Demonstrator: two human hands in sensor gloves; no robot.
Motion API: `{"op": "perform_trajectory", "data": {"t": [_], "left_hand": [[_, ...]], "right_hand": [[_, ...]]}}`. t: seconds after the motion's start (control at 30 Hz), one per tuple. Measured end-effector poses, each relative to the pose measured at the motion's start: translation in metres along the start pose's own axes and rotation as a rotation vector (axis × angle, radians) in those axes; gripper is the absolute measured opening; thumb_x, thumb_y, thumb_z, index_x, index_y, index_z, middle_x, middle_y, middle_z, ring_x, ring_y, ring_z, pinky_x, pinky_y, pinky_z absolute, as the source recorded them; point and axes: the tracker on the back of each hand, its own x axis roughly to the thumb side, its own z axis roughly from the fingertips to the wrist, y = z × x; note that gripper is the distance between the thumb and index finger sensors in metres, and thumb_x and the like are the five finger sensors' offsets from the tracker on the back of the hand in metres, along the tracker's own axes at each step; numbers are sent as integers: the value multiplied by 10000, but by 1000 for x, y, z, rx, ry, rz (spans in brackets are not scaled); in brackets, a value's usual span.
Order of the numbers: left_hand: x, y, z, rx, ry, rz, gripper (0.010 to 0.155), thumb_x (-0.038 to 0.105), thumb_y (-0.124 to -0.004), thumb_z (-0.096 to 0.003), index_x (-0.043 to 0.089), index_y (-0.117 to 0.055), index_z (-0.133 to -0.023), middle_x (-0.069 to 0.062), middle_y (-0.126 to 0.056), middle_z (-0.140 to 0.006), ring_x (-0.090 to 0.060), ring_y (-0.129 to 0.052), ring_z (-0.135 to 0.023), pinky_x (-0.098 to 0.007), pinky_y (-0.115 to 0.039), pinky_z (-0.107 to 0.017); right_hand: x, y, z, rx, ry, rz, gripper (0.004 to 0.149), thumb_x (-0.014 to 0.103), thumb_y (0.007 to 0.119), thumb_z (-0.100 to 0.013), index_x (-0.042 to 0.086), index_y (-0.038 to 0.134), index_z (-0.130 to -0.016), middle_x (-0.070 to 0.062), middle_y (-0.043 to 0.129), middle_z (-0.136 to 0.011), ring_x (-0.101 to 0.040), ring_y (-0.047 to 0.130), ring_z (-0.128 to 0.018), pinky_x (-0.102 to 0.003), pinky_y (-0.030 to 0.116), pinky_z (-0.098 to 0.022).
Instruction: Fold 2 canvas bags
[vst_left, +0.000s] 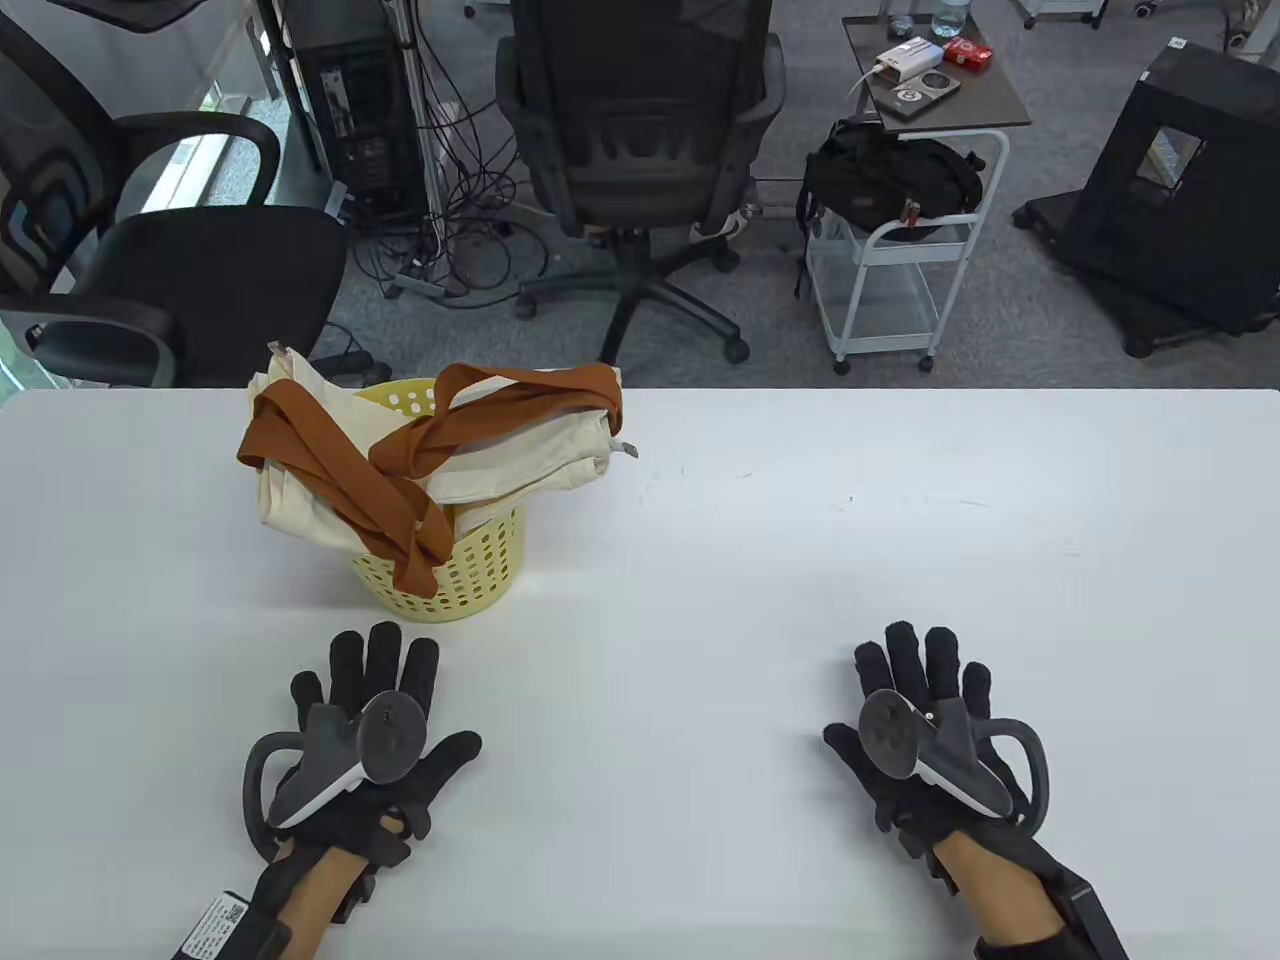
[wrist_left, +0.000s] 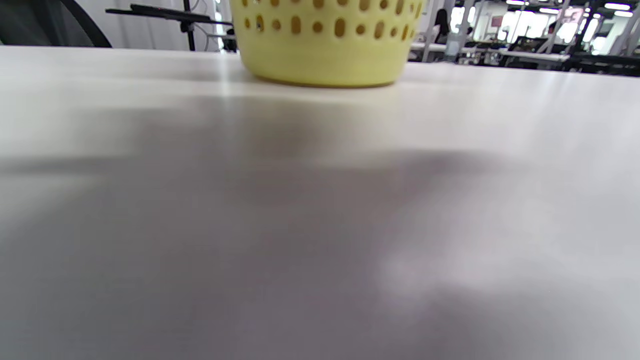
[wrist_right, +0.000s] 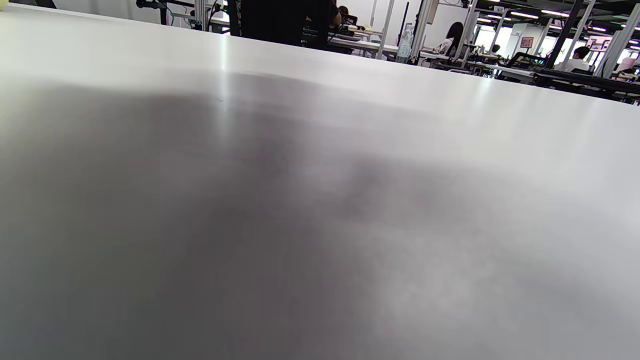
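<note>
Cream canvas bags (vst_left: 520, 445) with brown straps (vst_left: 340, 470) are stuffed in a yellow perforated basket (vst_left: 470, 575) on the white table (vst_left: 800, 520), left of centre. The straps hang over the basket's rim. My left hand (vst_left: 375, 700) rests flat on the table just in front of the basket, fingers spread, holding nothing. My right hand (vst_left: 920, 700) rests flat on the table at the front right, fingers spread, holding nothing. The left wrist view shows the basket's base (wrist_left: 325, 50) close ahead; no fingers show in either wrist view.
Beyond the table's far edge stand two black office chairs (vst_left: 640, 150), a white trolley (vst_left: 900, 270) with a black bag, and cables on the floor. The right wrist view shows only bare table (wrist_right: 320, 200).
</note>
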Motion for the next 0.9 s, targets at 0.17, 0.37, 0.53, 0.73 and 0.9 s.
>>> {"op": "perform_trajectory", "data": {"t": [0.17, 0.37, 0.53, 0.73, 0.9], "left_hand": [[0, 0, 0, 4, 2, -3, 929, 795, -512, -345, 397, -65, -1055, 48, 109, -1118, -389, 59, -1099, -724, -91, -737], [0, 0, 1, 15, 1, 1, 927, 793, -513, -346, 393, -71, -1057, 42, 99, -1122, -390, 47, -1102, -723, -96, -737], [4, 2, 5, 41, -10, 0, 926, 786, -526, -348, 391, -86, -1061, 38, 83, -1128, -389, 53, -1099, -721, -95, -740], [25, 19, 23, 189, -66, -31, 895, 743, -572, -371, 376, -156, -1074, 24, -12, -1160, -381, -42, -1130, -700, -122, -760], [56, 59, 43, 446, -55, -140, 850, 681, -663, -405, 352, -272, -1085, -2, -214, -1189, -350, -321, -1155, -647, -271, -819]], "right_hand": [[-1, 0, 0, 2, 3, -5, 803, 673, 496, -415, 307, 215, -1073, -31, 24, -1149, -395, 7, -1041, -666, 173, -735], [0, -1, 0, -5, -1, -5, 804, 672, 497, -415, 304, 217, -1073, -36, 30, -1150, -397, 29, -1043, -666, 175, -734], [-2, -2, 1, -15, -4, -28, 804, 668, 504, -416, 302, 220, -1073, -38, 34, -1150, -395, 31, -1046, -665, 175, -736], [-5, -3, 1, -19, 3, -32, 804, 663, 512, -415, 299, 227, -1073, -38, 40, -1152, -392, 34, -1048, -664, 172, -740], [-3, -4, 2, -32, -9, -38, 797, 655, 515, -418, 294, 243, -1075, -42, 53, -1154, -391, 40, -1050, -663, 178, -742]]}}
